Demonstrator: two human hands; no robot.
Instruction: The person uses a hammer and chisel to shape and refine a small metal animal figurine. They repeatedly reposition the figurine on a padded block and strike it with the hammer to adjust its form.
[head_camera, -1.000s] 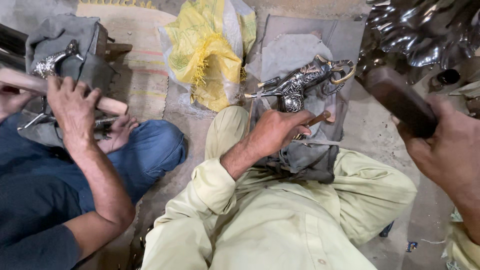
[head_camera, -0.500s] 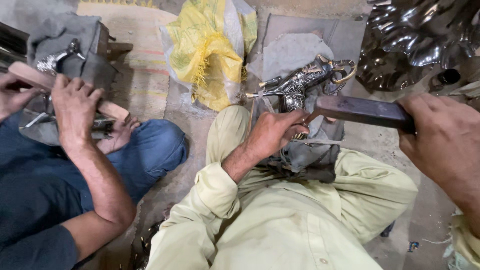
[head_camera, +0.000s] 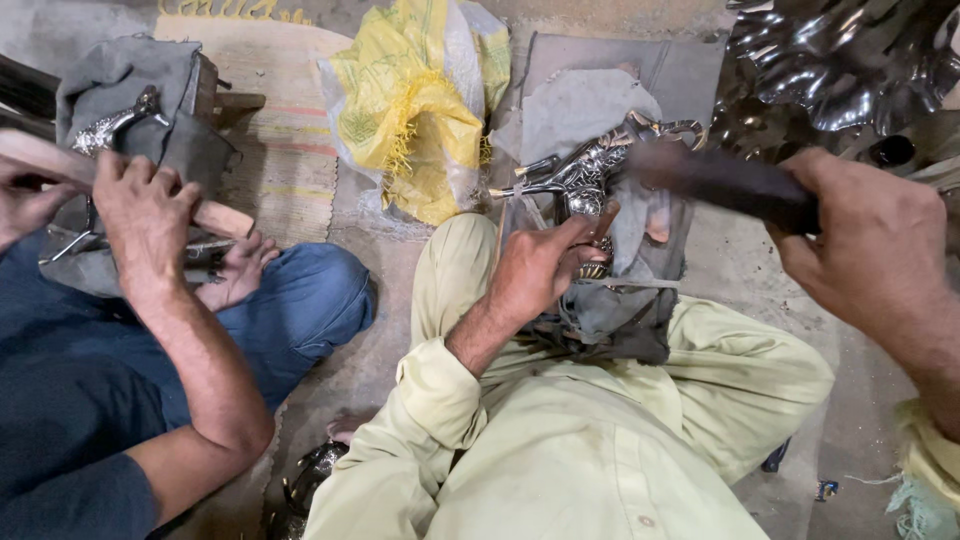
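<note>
L hand (head_camera: 535, 270) pins shiny silver cast-metal figure (head_camera: 585, 175) w/ small tool; R hand (head_camera: 870, 245) clamped on dark blurred wooden mallet (head_camera: 715, 180) just above it.

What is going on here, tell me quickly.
A person in pale green clothes sits on the floor working a shiny metal figure that lies on grey cloth. The left hand pins it down with a small tool, while the right hand swings a dark hammer, blurred with motion, over it. Beside them a co-worker in blue grips a wooden handle over another metal piece on a cloth-covered block. A yellow sack lies between them.
</note>
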